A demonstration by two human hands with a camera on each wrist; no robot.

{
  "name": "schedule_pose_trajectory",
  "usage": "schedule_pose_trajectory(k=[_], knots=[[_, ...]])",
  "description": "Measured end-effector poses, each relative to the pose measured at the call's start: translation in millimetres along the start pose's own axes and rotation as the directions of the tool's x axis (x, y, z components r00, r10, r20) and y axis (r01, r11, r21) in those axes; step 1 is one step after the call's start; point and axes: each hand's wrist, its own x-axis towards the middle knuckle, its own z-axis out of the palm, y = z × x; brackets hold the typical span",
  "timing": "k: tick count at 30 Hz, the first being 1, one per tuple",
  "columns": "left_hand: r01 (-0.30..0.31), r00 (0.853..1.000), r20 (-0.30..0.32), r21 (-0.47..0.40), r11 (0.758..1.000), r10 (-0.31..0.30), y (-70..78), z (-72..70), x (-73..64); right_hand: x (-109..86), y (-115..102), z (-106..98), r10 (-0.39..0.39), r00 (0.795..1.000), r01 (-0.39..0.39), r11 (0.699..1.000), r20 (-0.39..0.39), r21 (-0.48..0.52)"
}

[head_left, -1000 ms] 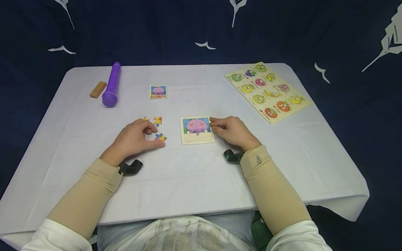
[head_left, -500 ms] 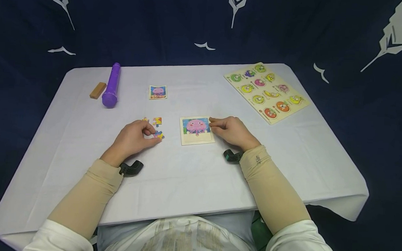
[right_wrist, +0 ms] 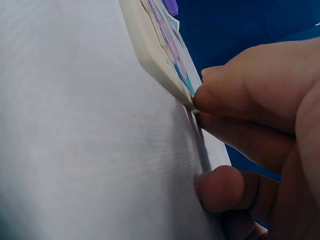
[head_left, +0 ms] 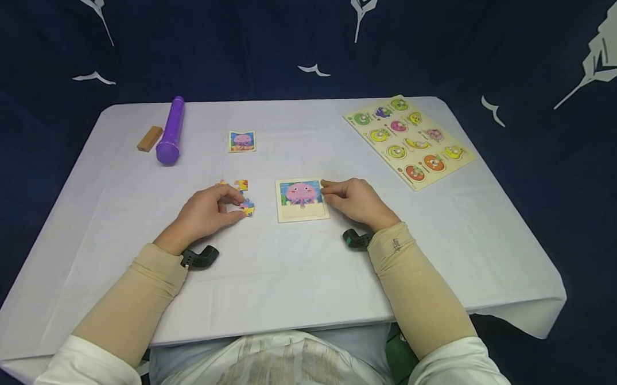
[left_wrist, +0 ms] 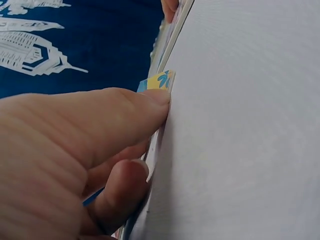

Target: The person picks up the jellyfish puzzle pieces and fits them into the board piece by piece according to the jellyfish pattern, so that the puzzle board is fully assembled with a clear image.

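My left hand (head_left: 204, 214) pinches a small jigsaw piece (head_left: 248, 207) by its edges between thumb and fingers, low over the white cloth. In the left wrist view the piece's yellow and blue face (left_wrist: 159, 81) shows past the thumb. Just beyond these fingers lies a yellow and red piece (head_left: 241, 185); another is mostly hidden behind the knuckles. To the right is a square puzzle board (head_left: 303, 215) with a pink octopus picture filled in at the top and a bare lower strip. My right hand (head_left: 358, 201) grips the board's right edge with thumb and fingertips.
A small octopus picture card (head_left: 242, 142) lies farther back. A purple toy microphone (head_left: 173, 130) and a wooden block (head_left: 150, 138) are at the back left. At the back right is a fruit peg puzzle (head_left: 419, 154). A dark blue curtain (head_left: 217, 39) hangs behind the table.
The left thumb and fingers have closed in on the jigsaw piece, which has turned between them and shifted slightly. The right hand and the puzzle board have stayed put.
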Motion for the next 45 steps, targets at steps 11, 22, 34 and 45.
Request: schedule_pose_trajectory(k=[11,22,34,45], knots=[[-0.027,0.999,-0.042,-0.139,0.990,0.022,-3.3,2.3,2.5,0.0,1,1,-0.011,1.000,0.011,1.000,-0.001,-0.012],[-0.013,0.997,-0.080,-0.295,0.956,-0.011,3.2,7.7,6.0,-1.4,1,-1,-0.005,1.000,0.005,1.000,-0.002,-0.020],[0.003,0.999,-0.036,-0.376,0.927,-0.017,48.3,31.8,17.7,1.5,-2,-2,-0.006,1.000,0.006,0.999,0.015,-0.043],[0.018,1.000,0.001,-0.329,0.944,-0.019,92.5,62.5,46.7,-0.2,1,-1,0.000,1.000,0.001,1.000,0.012,-0.015]])
